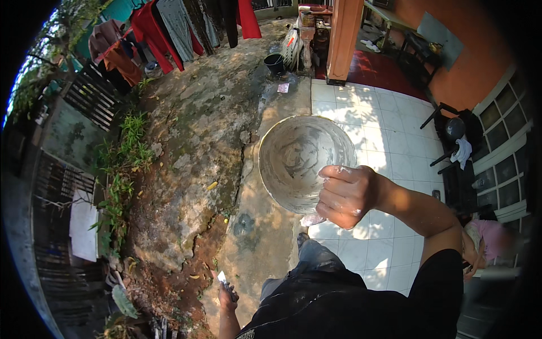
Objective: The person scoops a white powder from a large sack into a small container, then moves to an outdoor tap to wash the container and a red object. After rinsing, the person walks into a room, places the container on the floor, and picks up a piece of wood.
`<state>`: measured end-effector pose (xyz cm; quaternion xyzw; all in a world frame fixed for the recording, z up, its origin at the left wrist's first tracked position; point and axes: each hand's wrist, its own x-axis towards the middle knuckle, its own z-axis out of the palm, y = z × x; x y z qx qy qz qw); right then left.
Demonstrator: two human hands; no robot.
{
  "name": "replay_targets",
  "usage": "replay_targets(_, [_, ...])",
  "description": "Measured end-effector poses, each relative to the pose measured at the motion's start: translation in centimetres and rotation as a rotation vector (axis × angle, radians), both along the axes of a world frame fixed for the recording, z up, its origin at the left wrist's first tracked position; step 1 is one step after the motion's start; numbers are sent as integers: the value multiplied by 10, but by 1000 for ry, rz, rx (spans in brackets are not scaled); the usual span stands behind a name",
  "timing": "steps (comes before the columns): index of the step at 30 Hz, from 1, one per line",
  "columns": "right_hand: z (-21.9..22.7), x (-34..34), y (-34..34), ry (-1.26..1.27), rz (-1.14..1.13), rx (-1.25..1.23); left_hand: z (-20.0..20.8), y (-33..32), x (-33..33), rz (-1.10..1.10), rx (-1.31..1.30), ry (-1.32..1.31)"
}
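A round bucket (293, 161), its inside smeared with grey-white residue, is held up in front of me with its mouth facing me. My right hand (345, 196) is closed at its near right edge, with white residue on the fingers; the exact grip is partly hidden. A pale, crumpled-looking bit (312, 220) shows just below those fingers. Low on the left, my left hand (227, 296) is closed around a small thing with a flat white end (222, 277); its kind is too small to make out.
Rough, cracked concrete (186, 147) lies left, with plants (127, 152) along a fence. White floor tiles (389, 237) run on the right. Clothes (164, 34) hang at the far left. A black bucket (274, 63) stands by an orange pillar (342, 42). Another person (491, 240) is at the right edge.
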<state>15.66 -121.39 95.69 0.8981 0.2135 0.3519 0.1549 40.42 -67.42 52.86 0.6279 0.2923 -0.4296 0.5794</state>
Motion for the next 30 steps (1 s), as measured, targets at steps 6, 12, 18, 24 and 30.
replay_targets(6, [-127,-96,-168,212,-463,433,-37,-102,35,-113,121,308])
replay_targets(12, [-208,-135,-308,370,-807,559,-56,-269,113,-275,334,223])
replay_targets(18, [-221,-107,-483,402,-961,562,-108,-545,227,-284,319,39])
replay_targets(24, [-131,-11,-691,269,-819,634,-57,-910,262,-716,180,-90])
replay_targets(30, [-131,100,-914,332,-618,501,55,-1186,277,-724,-121,-157])
